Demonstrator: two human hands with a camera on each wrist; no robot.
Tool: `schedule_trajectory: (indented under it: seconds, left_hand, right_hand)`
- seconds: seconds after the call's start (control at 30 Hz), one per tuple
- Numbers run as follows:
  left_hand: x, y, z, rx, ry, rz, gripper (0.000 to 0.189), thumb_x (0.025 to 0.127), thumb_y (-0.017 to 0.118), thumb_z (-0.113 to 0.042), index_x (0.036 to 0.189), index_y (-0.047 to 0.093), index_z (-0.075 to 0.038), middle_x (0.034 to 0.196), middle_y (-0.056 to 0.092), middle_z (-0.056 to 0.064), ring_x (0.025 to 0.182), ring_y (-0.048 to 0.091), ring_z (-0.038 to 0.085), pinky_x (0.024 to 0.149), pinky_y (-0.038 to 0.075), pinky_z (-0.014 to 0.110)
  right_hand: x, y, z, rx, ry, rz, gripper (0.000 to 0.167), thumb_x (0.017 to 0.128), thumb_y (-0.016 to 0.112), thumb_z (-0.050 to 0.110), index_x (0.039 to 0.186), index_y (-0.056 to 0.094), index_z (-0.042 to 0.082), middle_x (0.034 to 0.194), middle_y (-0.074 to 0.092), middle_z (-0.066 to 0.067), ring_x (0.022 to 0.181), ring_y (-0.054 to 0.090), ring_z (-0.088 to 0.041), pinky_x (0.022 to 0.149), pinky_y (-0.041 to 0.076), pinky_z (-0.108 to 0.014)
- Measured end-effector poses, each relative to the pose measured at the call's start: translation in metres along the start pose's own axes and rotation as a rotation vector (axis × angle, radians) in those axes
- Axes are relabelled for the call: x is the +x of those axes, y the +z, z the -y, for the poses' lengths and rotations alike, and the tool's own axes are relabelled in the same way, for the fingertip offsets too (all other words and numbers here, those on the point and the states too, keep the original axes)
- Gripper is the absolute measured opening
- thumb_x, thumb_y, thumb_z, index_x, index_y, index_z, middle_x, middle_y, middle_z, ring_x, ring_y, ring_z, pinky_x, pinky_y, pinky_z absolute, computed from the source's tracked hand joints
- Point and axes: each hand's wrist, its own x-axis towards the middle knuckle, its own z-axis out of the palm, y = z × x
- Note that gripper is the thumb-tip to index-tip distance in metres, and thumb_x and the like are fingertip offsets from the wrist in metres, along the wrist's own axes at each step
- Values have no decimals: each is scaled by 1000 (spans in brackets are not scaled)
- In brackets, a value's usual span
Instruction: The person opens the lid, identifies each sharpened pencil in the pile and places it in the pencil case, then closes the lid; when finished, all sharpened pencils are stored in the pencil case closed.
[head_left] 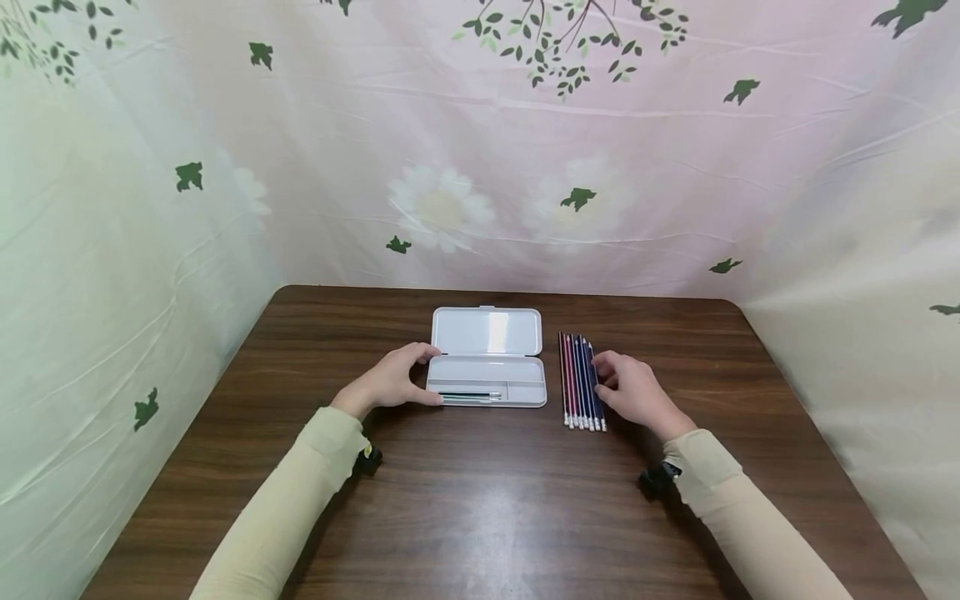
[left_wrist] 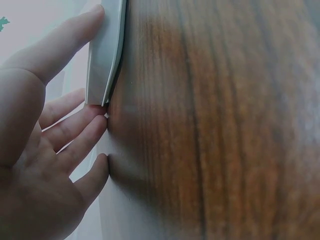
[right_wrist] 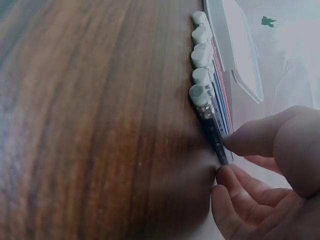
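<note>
A white pencil case (head_left: 487, 407) lies with its lid folded back on the table, with green pencils (head_left: 468, 394) in its front compartment. My left hand (head_left: 393, 379) holds the case at its left end, thumb along the front wall and fingers reaching round the end and back. To the right of the case lies a row of dark blue and red pencils (head_left: 577, 379), their white eraser ends facing me. At the row's right edge, my right hand (head_left: 633, 387) pinches the outermost dark blue pencil (right_wrist: 212, 131) between thumb and fingers.
The dark wood-grain table (head_left: 480, 500) has rounded far corners. Pale fabric (head_left: 495, 167) printed with leaves and flowers hangs behind it and along both sides.
</note>
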Motion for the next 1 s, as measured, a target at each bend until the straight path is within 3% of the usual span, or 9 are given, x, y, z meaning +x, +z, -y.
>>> schedule_trajectory:
  seconds: [0.33,1.0]
  left_hand:
    - [0,-3,0,0,-12,2,85,78,94,-41,147,54,-11,140,58,9,130,53,28,115,42,49]
    - [1,-1,0,-7,-14,7,86,78,94,-42,148,54,-12,141,58,8,130,53,27,115,42,48]
  right_hand:
    - [2,-6,0,-44,52,9,35,84,70,-1,119,65,-5,98,72,-15,90,69,-31,80,57,-51]
    - [-1,-12,0,-61,108,32,32,83,76,-1,113,68,-6,90,73,-14,83,69,-30,75,57,-49]
